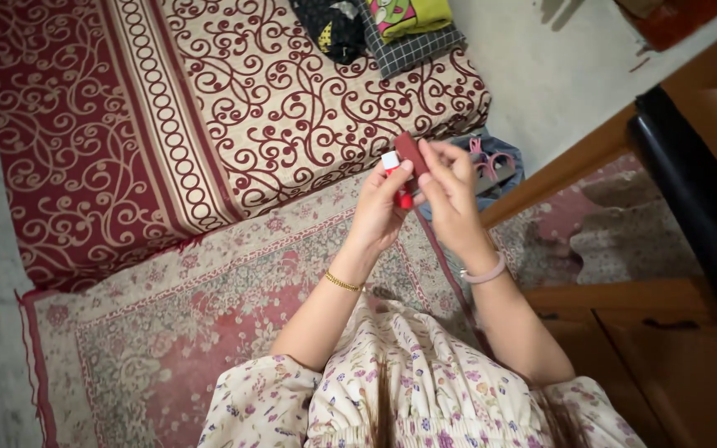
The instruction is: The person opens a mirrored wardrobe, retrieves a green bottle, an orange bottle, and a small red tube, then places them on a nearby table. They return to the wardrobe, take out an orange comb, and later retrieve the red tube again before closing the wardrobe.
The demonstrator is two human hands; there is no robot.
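Mattress (234,99), largest item: laid flat on the floor at upper left, covered in a maroon and cream scroll-patterned sheet; set low, apparently as a sitting or sleeping place.

Floor rug (143,348), worn red and beige floral: spread just beside the mattress and under the person, presumably as padding for sitting.

Wooden furniture (665,348), right side: brown panels with a black padded edge (690,191) along the top; stands close by the right arm.

Folded clothes (400,29), top centre: checked, dark and bright green pieces stacked on the far end of the mattress, seemingly put aside out of the way.

Blue-grey bag (499,166) with pink straps: on the floor beyond the hands, part hidden behind them.

Left hand (379,207), gold bangle at the wrist: closed around a small red tube with a white end (392,164), held upright at chest height, likely for close sight.

Right hand (450,199), pink band at the wrist: fingers pinched on a dark red strip (412,153), its top touching the tube, its length trailing down toward the lap; raised level with the left, evidently so both pieces meet.
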